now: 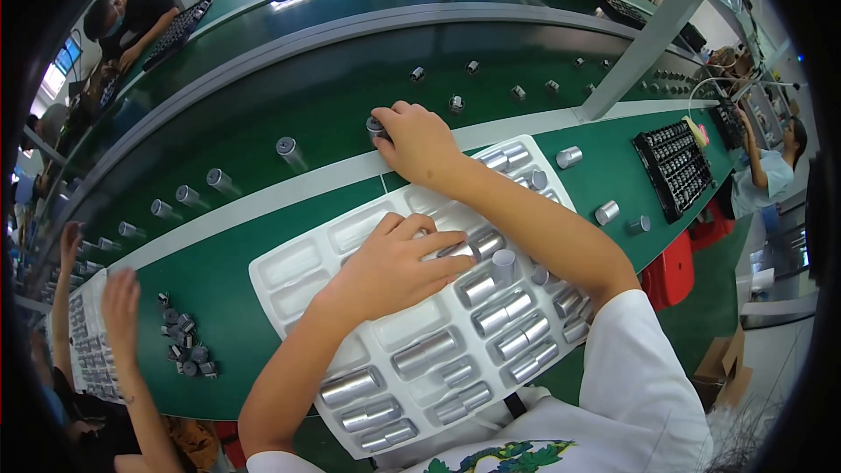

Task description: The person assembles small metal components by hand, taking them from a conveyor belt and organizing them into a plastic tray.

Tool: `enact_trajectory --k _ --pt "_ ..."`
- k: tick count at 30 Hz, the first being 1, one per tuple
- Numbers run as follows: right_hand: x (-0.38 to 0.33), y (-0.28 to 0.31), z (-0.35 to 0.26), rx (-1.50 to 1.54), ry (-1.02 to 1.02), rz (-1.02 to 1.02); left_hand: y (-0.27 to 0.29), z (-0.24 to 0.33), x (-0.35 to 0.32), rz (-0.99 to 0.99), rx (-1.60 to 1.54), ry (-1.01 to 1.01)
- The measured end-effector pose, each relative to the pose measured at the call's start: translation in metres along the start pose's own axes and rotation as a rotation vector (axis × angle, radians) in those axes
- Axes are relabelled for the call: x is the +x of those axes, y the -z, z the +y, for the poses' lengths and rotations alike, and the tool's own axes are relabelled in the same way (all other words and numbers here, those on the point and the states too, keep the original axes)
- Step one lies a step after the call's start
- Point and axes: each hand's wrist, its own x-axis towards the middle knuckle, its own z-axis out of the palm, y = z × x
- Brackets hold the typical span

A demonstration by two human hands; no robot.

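My right hand (pixel 419 142) reaches over the far side of the white tray, its fingers closed round a silver metal cylinder (pixel 377 130) at the near edge of the green belt. Over the middle of the tray, my left hand (pixel 392 264) has its fingers curled about another silver cylinder (pixel 457 250) in a compartment; they partly hide it. The white molded tray (pixel 285 264) lies tilted in front of me. Several silver cylinders (pixel 425 353) lie on their sides in its near and right compartments, while one (pixel 503 264) stands upright. Compartments at the far left hold nothing.
More cylinders (pixel 289 151) stand along the green belt (pixel 333 79), with small metal parts (pixel 455 105) farther right. Loose cylinders (pixel 606 212) and a black rack (pixel 674 166) are at right. Dark small parts (pixel 186 342) lie left, near a co-worker's hand (pixel 121 307). A post (pixel 644 44) rises beyond.
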Motion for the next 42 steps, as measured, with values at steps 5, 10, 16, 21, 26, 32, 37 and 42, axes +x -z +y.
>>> enact_trajectory --k 5,10,16,21,26,32,37,42 --pt "0.003 0.015 0.008 0.085 -0.07 0.15 -0.008 -0.008 -0.003 0.078 -0.022 -0.075" --pt "0.007 0.048 0.048 -0.17 -0.221 -0.053 0.002 0.0 0.001 0.031 -0.377 0.202" --pt "0.013 0.024 0.078 -0.181 -0.218 -0.219 -0.003 -0.033 -0.011 0.465 -1.026 0.453" --pt "0.016 0.042 0.049 0.447 -0.298 -0.075 0.009 -0.049 -0.017 0.801 -1.688 0.603" --pt "0.008 0.068 0.004 1.563 -0.424 -0.146 0.008 -0.057 -0.02 1.068 -1.793 0.645" --pt "-0.009 0.056 -0.03 1.827 -0.432 -0.297 0.008 -0.061 -0.026 1.026 -1.819 0.584" --pt "-0.014 0.041 -0.035 1.598 -0.376 -0.227 0.01 -0.062 -0.025 1.116 -1.966 0.626" --pt "-0.022 0.038 -0.037 1.301 -0.198 -0.108 0.007 -0.052 -0.018 1.171 -1.758 0.635"
